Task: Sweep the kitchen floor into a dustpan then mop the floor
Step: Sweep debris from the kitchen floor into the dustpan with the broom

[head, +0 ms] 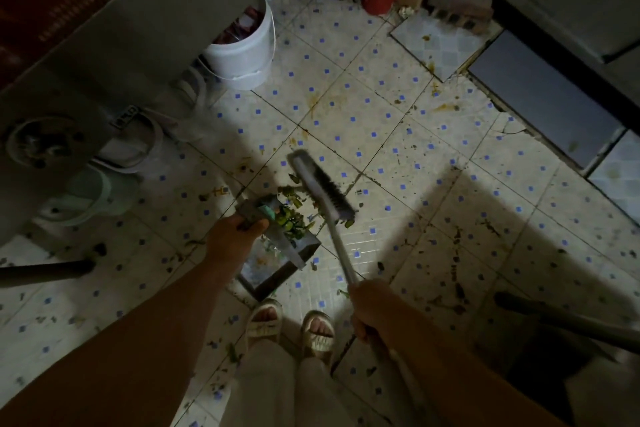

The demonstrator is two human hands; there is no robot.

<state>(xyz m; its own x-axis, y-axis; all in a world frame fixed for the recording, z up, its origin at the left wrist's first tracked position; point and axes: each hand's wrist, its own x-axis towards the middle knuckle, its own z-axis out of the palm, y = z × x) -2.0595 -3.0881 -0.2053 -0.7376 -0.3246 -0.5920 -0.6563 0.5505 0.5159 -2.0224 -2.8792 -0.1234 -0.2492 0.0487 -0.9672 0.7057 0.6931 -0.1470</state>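
the cream tiled floor with blue squares (398, 135) lay littered beyond both hands. the long grey-handled broom (323, 189) was gripped by the right hand (372, 310), its bristles just beside the dark metal dustpan (277, 253), which the left hand (232, 236) gripped. green vegetable scraps (292, 224) sat in it.

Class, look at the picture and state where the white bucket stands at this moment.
In the head view the white bucket stands on the tiled floor at upper left of centre, tucked against the grey counter, well beyond the dustpan.
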